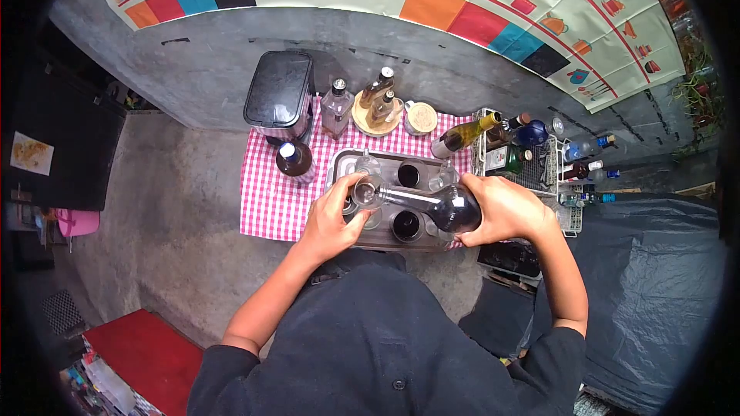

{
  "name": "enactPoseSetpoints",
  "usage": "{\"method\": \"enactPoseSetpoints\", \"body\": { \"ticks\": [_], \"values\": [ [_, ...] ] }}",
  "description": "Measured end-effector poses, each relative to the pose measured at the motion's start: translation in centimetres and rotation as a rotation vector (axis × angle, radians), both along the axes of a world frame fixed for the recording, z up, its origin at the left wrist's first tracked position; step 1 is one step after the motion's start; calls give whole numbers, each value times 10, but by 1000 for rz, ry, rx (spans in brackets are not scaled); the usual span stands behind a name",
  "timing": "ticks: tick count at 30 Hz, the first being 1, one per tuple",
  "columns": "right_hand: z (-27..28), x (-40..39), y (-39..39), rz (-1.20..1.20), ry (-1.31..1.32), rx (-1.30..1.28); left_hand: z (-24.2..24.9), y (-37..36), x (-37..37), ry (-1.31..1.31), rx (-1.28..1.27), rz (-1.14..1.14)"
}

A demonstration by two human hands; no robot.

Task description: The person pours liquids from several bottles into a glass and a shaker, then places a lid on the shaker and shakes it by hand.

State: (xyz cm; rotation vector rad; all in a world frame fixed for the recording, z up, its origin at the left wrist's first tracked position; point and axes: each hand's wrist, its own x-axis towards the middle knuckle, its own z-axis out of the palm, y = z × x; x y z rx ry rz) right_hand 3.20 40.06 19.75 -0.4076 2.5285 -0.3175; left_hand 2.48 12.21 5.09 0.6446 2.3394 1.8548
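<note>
Head camera shows the right hand grasping the round base of a tipped decanter above a tray, the neck pointing toward nine o'clock at a glass gripped by the left hand.

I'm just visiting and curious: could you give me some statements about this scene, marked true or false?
1. The left hand holds a clear glass. True.
2. The right hand is empty. False: the right hand holds a round flask.
3. The flask's neck points toward the glass. True.
4. The cloth under the tray is plain blue. False: the cloth is pink-and-white checked.
5. A blue-capped bottle stands on the cloth. True.
</note>
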Motion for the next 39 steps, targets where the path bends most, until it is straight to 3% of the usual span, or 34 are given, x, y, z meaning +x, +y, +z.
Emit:
{"method": "enactPoseSetpoints", "body": {
  "ticks": [39],
  "values": [
    [-3,11,7,-36,-24,9,-11,9,7,-10,-38,16]
  ]
}}
